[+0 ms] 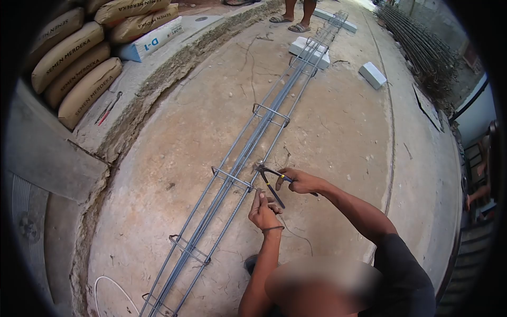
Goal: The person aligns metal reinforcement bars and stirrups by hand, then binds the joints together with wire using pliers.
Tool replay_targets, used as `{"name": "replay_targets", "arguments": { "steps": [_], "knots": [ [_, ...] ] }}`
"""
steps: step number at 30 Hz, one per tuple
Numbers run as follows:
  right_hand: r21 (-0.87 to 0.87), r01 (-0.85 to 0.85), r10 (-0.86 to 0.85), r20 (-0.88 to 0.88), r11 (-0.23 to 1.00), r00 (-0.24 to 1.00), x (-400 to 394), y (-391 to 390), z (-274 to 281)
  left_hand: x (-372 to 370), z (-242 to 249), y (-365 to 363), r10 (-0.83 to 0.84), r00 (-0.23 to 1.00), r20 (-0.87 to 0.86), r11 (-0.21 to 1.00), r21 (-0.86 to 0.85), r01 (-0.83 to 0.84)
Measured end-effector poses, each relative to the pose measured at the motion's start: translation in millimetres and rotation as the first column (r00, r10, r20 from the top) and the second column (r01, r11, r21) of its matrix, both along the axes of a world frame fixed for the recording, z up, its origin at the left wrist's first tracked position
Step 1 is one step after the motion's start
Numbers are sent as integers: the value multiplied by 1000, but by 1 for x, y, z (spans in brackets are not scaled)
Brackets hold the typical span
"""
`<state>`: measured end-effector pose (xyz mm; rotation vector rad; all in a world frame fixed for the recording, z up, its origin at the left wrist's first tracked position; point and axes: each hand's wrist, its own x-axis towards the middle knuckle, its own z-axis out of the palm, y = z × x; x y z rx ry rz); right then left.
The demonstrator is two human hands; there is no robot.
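Our right hand (302, 181) is clamping its grip on pincers (269, 185) by the rebar cage (227, 181); our left hand's (263, 213) grip we cannot tell. Sacks (91, 93) are hiding their contents.

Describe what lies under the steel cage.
Under the cage show a white block, a farther block and the ground; what the cage directly covers cannot be seen.

The one view, worn on the head, looks forward and steeply down from above the hands (262, 210) — near enough to frame both forearms low in the picture. It is very wide, with dark, rounded edges, and follows the rebar cage (272, 113) obliquely up the ground (338, 137) toward the distance.
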<state>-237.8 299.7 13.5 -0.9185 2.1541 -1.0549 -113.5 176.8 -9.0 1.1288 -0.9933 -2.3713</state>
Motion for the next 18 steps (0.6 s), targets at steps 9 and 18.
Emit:
{"name": "replay_targets", "arguments": {
  "steps": [9, 18],
  "knots": [
    [-45, -8, 26, 413, 999, 910, 4, 4, 5, 2, 1, -6, -44, 999, 10, 999, 14, 44],
    [531, -323, 381, -1, 784, 924, 6, -15, 80, -3, 10, 4, -13, 998, 56, 989, -149, 21]
  ]
}}
